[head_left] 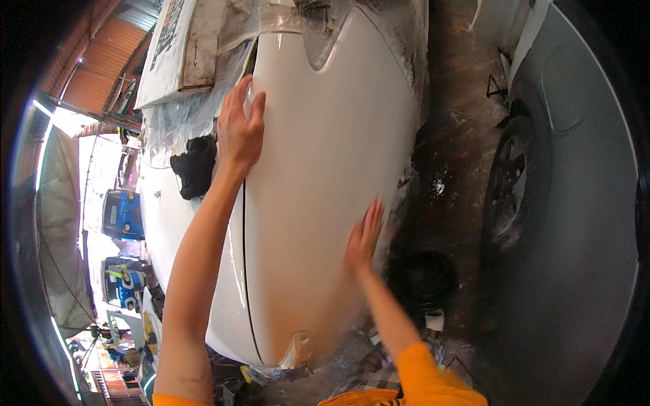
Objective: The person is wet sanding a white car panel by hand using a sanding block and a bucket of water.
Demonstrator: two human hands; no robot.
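A glossy white car body panel (325, 135) stretches out in front of me, with a dark seam along its left side. My left hand (242, 128) rests at that seam near the panel's far end, fingers extended and thumb apart, holding nothing. Lower down, my right hand (365, 233) lies flat against the panel's right side, its fingers stretched out and slightly blurred. Clear plastic sheeting (233, 40) covers the parts around the panel's far end. Left of my left wrist sits a black lumpy object (194, 168) whose kind I cannot make out.
A printed cardboard box (169, 61) lies on the sheeting at the far left. On the right stands a grey car body (575, 203) with a dark wheel (509, 179). A black round object (423, 279) and a white cup (435, 319) are on the floor between the cars.
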